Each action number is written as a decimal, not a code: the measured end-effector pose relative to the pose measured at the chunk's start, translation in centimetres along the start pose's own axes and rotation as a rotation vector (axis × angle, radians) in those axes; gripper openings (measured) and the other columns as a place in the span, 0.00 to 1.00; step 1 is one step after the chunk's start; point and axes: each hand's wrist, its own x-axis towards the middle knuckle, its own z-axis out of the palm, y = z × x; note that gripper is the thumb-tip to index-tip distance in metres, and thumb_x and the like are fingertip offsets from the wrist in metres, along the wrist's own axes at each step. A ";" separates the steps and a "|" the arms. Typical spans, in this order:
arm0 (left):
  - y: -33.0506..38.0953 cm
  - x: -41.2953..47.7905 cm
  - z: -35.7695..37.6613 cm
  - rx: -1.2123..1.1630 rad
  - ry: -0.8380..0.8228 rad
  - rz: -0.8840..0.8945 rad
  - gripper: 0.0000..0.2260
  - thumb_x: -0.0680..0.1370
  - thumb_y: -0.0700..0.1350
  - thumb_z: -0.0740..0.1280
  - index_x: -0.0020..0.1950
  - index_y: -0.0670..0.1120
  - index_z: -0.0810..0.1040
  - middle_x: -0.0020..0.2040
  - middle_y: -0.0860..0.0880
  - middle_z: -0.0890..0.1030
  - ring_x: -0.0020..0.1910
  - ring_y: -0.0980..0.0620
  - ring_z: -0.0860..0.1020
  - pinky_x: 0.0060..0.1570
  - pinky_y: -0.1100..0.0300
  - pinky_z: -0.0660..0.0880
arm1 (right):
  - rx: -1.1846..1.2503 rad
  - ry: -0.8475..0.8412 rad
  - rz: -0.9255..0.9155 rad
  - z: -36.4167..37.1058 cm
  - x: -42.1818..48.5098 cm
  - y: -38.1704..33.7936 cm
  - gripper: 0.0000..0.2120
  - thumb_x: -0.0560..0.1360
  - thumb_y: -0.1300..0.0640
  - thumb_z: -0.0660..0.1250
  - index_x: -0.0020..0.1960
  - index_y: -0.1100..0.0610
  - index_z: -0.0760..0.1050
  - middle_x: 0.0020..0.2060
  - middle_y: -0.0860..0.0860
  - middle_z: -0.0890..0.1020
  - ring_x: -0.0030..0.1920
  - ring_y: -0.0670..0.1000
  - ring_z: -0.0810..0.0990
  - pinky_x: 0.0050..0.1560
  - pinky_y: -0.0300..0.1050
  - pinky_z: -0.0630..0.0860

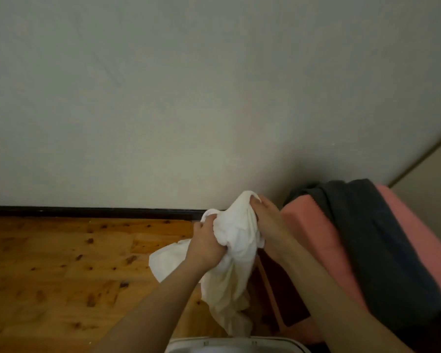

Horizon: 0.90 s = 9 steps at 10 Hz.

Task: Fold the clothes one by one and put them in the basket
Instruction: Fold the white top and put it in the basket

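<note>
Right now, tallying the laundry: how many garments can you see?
2: a white garment held at centre, a dark grey garment draped over the pink surface. The basket may hide more.

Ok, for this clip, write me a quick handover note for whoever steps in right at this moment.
Left hand grips the bunched white garment; right hand pinches its upper edge. It hangs unfolded above the basket, whose rim just shows at the bottom edge. A dark grey cloth lies on the pink surface to the right.
Done: cannot tell, basket contents barely visible.
Left: fold the white garment, basket it, then the dark grey cloth.
</note>
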 end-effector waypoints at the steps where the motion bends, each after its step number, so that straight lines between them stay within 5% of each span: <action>1: 2.3 -1.6 -5.4 -0.070 -0.061 -0.032 0.19 0.70 0.55 0.69 0.57 0.47 0.75 0.52 0.49 0.81 0.46 0.51 0.78 0.45 0.57 0.76 | -0.279 -0.205 -0.022 -1.8 -1.2 -5.4 0.09 0.81 0.56 0.60 0.47 0.59 0.75 0.40 0.51 0.78 0.38 0.47 0.75 0.38 0.41 0.70; 3: 8.2 -6.5 -15.9 -0.179 0.012 -0.058 0.20 0.83 0.54 0.52 0.64 0.44 0.75 0.62 0.43 0.78 0.57 0.45 0.77 0.55 0.56 0.71 | -0.318 -0.187 -0.034 -3.8 -2.4 -16.8 0.15 0.79 0.50 0.63 0.41 0.61 0.74 0.36 0.55 0.76 0.37 0.51 0.74 0.37 0.43 0.70; 4: 11.7 -9.2 -20.6 -0.426 0.030 -0.077 0.17 0.83 0.52 0.53 0.62 0.45 0.76 0.58 0.45 0.79 0.51 0.48 0.77 0.51 0.57 0.72 | -0.261 -0.200 0.018 -4.1 -3.3 -22.6 0.14 0.81 0.48 0.58 0.48 0.57 0.74 0.43 0.51 0.78 0.43 0.49 0.76 0.38 0.41 0.71; 5: 16.0 -11.8 -25.8 -0.670 0.094 -0.097 0.13 0.83 0.50 0.55 0.49 0.48 0.78 0.46 0.49 0.80 0.42 0.53 0.77 0.40 0.61 0.71 | -0.033 -0.217 0.230 -4.0 -3.9 -28.4 0.13 0.81 0.47 0.59 0.50 0.56 0.75 0.47 0.52 0.81 0.48 0.53 0.79 0.48 0.46 0.76; 6: 19.9 -13.8 -30.6 -0.653 0.189 -0.071 0.14 0.82 0.49 0.54 0.53 0.47 0.79 0.49 0.48 0.80 0.46 0.50 0.77 0.38 0.61 0.70 | 0.150 -0.314 0.313 -4.9 -4.6 -34.4 0.09 0.78 0.54 0.66 0.48 0.60 0.79 0.44 0.56 0.83 0.44 0.54 0.81 0.52 0.50 0.77; 7: 23.0 -16.2 -34.8 -0.464 0.301 0.070 0.13 0.81 0.44 0.55 0.54 0.42 0.78 0.52 0.46 0.80 0.50 0.46 0.77 0.44 0.57 0.73 | 0.403 -0.330 0.260 -5.4 -5.0 -39.9 0.05 0.79 0.64 0.62 0.48 0.62 0.76 0.46 0.59 0.81 0.46 0.55 0.80 0.52 0.49 0.76; 8: 25.3 -18.7 -37.8 -0.351 0.311 0.069 0.13 0.81 0.44 0.55 0.52 0.39 0.77 0.51 0.42 0.78 0.49 0.45 0.76 0.51 0.52 0.73 | 0.568 -0.428 0.203 -4.7 -6.5 -45.1 0.10 0.78 0.70 0.58 0.55 0.61 0.73 0.49 0.58 0.79 0.49 0.54 0.79 0.56 0.49 0.75; 9: 27.5 -20.8 -40.2 -0.576 0.268 -0.057 0.17 0.81 0.54 0.57 0.58 0.42 0.75 0.54 0.44 0.78 0.50 0.46 0.76 0.50 0.55 0.72 | 0.769 -0.432 0.125 -4.4 -8.0 -48.5 0.23 0.75 0.76 0.55 0.63 0.54 0.68 0.55 0.55 0.77 0.51 0.54 0.79 0.54 0.49 0.76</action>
